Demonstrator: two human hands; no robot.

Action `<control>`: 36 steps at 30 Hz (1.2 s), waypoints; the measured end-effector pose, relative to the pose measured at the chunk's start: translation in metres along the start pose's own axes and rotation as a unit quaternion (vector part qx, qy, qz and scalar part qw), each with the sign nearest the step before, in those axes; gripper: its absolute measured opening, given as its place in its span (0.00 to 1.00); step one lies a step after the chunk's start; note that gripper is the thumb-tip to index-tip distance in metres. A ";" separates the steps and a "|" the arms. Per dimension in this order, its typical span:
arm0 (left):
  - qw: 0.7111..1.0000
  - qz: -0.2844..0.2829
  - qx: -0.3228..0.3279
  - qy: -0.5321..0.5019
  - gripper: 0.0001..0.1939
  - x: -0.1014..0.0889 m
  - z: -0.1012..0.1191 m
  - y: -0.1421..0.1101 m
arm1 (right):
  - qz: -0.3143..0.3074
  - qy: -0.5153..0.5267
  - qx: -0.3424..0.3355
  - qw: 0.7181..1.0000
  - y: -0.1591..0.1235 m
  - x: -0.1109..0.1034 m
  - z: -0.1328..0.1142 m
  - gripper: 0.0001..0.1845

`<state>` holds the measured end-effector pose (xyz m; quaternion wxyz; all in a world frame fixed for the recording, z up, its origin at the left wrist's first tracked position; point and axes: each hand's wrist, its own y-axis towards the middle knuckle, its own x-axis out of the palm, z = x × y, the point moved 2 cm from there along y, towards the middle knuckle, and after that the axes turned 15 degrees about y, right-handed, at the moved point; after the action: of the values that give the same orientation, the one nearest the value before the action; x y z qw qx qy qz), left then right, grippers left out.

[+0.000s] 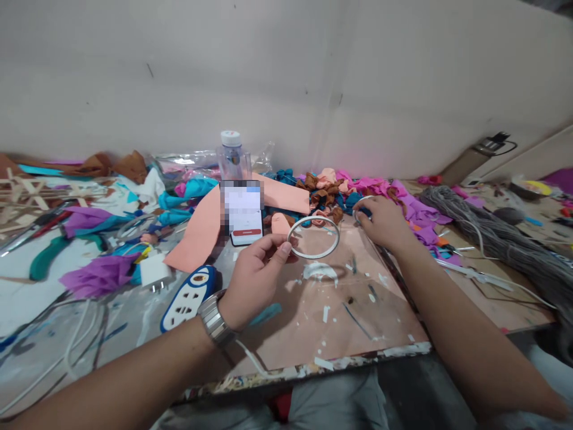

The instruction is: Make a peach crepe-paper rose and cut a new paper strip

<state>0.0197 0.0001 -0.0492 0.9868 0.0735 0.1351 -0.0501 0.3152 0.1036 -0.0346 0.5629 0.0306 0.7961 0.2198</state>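
A thin white ring [336, 243] is pinched at its left side between the thumb and fingers of my left hand [259, 272], which wears a metal watch. It is held tilted above the stained tabletop [308, 322]. Farther back and to the right, my right hand [384, 221] curls its fingers at a pale, round-edged thing [356, 216], mostly hidden by the hand. Beside those fingers lies a heap of crumpled blue, brown and peach paper pieces [326, 194]. A phone [245, 209] with a lit screen stands just beyond my left hand, among peach paper strips [197, 233].
A blue-and-white power strip [188, 301] and a white plug adapter [155, 272] lie left of my wrist. Behind the phone stands a clear bottle [233, 158]. Green-handled pliers [47, 258] are at far left. Grey yarn [496, 239] and a leaning flask [474, 156] occupy the right.
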 end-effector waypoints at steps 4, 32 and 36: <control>1.000 -0.007 -0.003 -0.006 0.19 0.000 -0.001 0.000 | 0.049 -0.001 -0.006 0.999 -0.002 -0.007 -0.007 0.15; 0.910 -0.042 0.233 0.340 0.09 0.002 0.014 -0.011 | 0.023 0.450 -0.169 0.877 -0.056 -0.004 -0.121 0.13; 0.873 -0.036 0.279 0.397 0.09 0.005 0.009 -0.010 | 0.034 0.443 -0.155 0.882 -0.056 -0.001 -0.122 0.10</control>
<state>0.0258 -0.0121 -0.0431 0.7860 0.3549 0.4984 -0.0883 0.2158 0.0146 -0.0218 0.1413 -0.1301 0.9169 0.3500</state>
